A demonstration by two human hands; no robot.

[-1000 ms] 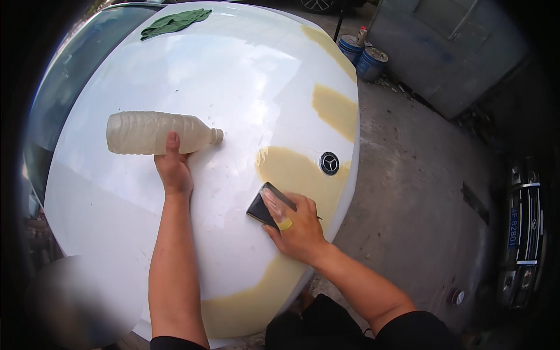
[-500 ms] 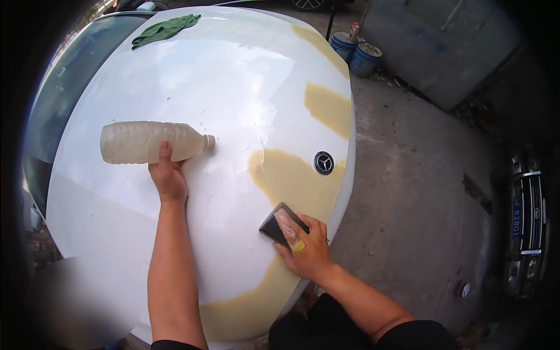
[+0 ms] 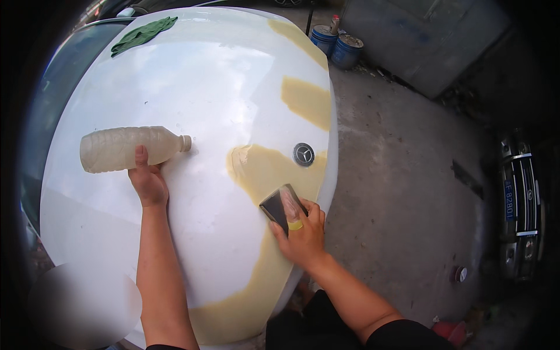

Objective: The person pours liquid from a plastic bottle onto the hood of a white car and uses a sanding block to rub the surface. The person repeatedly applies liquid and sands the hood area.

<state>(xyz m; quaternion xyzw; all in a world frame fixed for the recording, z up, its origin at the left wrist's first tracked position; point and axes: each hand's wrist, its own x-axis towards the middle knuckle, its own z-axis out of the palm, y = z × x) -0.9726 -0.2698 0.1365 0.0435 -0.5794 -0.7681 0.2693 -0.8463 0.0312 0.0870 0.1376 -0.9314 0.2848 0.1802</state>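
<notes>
A translucent plastic bottle (image 3: pixel 111 150) with cloudy contents lies sideways in my left hand (image 3: pixel 149 181), its neck pointing right over the white car hood (image 3: pixel 175 233). My left thumb rests on the bottle's near side; the other fingers are under it. My right hand (image 3: pixel 303 233) grips a dark rectangular sanding block (image 3: pixel 276 209) against a yellowish patch (image 3: pixel 256 169) on the hood. One right finger, wrapped in clear plastic with a yellow band at its base, lies along the top of the block. A round badge (image 3: pixel 303 154) sits just beyond that hand.
A green cloth (image 3: pixel 143 36) lies at the hood's far left. More yellowish patches (image 3: pixel 306 102) mark its right edge. Blue buckets (image 3: pixel 346 51) stand on the concrete floor (image 3: pixel 385 175) at the far right. Another car's dark grille (image 3: pixel 525 195) is at the right rim.
The whole view has shifted, moving the hood leftward in the picture. My right hand has slid the sanding block right, closer to the badge. My left hand still holds the bottle.
</notes>
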